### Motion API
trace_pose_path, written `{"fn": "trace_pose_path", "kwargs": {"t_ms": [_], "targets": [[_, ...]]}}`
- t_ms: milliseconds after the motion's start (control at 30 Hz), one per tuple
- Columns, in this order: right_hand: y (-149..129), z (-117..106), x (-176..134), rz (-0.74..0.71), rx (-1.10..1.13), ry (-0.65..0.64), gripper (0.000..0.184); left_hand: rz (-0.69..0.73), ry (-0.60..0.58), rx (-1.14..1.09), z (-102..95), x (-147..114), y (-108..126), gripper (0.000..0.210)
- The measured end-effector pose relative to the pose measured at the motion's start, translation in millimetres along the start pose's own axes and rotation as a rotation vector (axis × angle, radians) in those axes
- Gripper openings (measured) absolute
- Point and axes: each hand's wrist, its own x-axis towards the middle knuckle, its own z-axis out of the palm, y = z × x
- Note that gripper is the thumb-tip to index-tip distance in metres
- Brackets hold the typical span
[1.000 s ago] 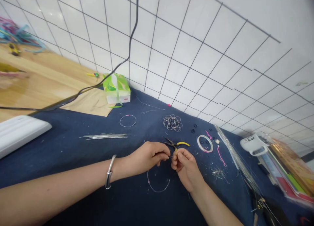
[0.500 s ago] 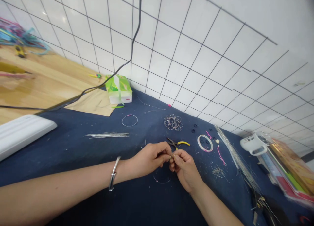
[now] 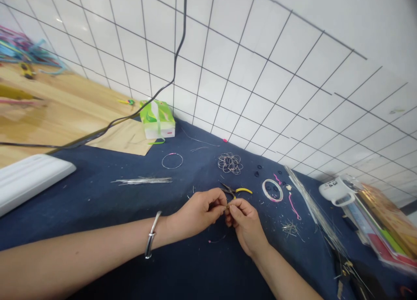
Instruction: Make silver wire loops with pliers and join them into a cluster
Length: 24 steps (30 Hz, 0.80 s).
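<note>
My left hand [image 3: 197,212] and my right hand [image 3: 246,227] meet fingertip to fingertip over the dark blue cloth [image 3: 137,271]. Both are closed in a pinch on a thin wire loop [image 3: 217,242], which hangs below the fingers and carries a small pink spot. The pinched part of the wire is hidden by the fingertips. Just beyond the hands lie pliers [image 3: 243,190] with yellow handles, partly covered by the fingers. A cluster of wire rings [image 3: 230,163] lies farther back, and a single wire ring [image 3: 172,161] with a pink mark rests to the left.
A bundle of straight wires [image 3: 143,180] lies left, with longer wires [image 3: 302,193] at right. A white ring-shaped coil [image 3: 263,189], pink cord [image 3: 294,206] and wire scraps [image 3: 291,229] sit right of my hands. A tissue pack [image 3: 158,120] and mug [image 3: 335,191] stand near the tiled wall.
The hanging wire loop has shifted slightly right and turned under my fingers. Both hands keep their pinch in nearly the same place. Nothing else has visibly moved.
</note>
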Motion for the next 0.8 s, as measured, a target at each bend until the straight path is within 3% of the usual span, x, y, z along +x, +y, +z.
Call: {"fn": "trace_pose_path", "kwargs": {"t_ms": [233, 433, 633, 800], "targets": [[-3.9, -0.6, -3.2, -0.174, -0.418, 0.030, 0.014, -0.062, -0.016, -0.222, 2.2, -1.3, 3.4, 0.003], [-9.1, -2.2, -4.6, -0.218, -0.540, 0.006, 0.015, -0.128, -0.117, -0.560, 4.5, 3.6, -8.1, 0.008], [-17.8, -8.5, -2.0, -0.254, -0.763, 0.002, 0.013, -0.139, -0.151, -0.574, -7.0, 10.4, -12.3, 0.010], [-12.3, -15.0, 0.4, -0.395, -1.154, -0.301, 0.010, -0.165, -0.384, -0.427, -26.4, 18.8, -17.5, 0.010]]}}
